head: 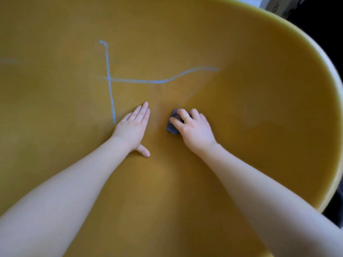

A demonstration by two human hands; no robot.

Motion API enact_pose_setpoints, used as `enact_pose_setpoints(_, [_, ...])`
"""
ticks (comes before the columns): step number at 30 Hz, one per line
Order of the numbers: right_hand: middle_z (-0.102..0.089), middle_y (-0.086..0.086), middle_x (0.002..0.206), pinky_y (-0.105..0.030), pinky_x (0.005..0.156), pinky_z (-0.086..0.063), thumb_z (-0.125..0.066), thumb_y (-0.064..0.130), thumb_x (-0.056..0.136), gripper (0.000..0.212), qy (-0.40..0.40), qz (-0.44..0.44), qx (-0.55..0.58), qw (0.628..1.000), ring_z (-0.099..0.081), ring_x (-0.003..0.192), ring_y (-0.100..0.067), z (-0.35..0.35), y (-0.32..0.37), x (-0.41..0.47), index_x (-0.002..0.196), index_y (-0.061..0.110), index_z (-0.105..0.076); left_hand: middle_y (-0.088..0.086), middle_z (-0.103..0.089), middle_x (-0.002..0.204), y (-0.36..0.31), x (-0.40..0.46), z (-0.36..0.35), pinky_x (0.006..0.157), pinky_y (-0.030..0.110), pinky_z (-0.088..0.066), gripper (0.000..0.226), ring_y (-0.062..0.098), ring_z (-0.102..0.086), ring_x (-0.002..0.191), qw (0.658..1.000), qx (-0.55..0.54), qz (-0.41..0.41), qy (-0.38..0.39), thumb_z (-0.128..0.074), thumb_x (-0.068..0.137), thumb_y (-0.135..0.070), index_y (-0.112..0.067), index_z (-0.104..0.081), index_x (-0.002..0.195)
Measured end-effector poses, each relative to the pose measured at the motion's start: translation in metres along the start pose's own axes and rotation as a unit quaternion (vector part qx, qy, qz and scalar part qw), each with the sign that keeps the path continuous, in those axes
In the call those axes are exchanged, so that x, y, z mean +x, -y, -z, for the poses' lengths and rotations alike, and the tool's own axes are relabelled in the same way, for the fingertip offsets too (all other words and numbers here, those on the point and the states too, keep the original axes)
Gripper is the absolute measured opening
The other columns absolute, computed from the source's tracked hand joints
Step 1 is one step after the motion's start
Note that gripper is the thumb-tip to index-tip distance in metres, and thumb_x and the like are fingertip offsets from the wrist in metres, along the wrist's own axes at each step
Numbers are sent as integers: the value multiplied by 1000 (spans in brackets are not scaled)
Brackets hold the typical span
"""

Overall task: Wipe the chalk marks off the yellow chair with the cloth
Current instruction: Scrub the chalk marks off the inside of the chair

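The yellow chair (259, 117) fills almost the whole view, its curved seat shell below me. Pale blue chalk marks (109, 78) cross on it: one long upright stroke and one wavy stroke running right. A faint smear of chalk (9, 61) shows at the far left edge. My left hand (133, 127) lies flat on the seat with straight fingers, just right of the upright stroke's lower end. My right hand (193, 128) grips a small bunched grey-blue cloth (172, 125) and holds it against the seat, below the wavy stroke.
The chair's pale rim (330, 75) curves down the right side. Beyond it is dark floor, and a white box (274, 6) shows at the top right corner.
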State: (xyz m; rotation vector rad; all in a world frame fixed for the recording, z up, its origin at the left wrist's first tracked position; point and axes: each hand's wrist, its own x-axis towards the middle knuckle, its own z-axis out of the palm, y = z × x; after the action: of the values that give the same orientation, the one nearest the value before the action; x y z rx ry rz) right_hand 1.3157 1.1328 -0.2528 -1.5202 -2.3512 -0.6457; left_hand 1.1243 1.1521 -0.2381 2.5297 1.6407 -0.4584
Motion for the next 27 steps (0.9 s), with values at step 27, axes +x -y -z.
enact_pose_setpoints(27, [-67,-4,92,-25,52,-38,-35,24,77,39,-34,-34,-3,999,-56,66,-26,-9,9,31,91,22,-71,8,30,152,-2,0,0,117,28,-4,140,18,16,144,1000,-16,0,-13,-72,56,-66,-4,15,147])
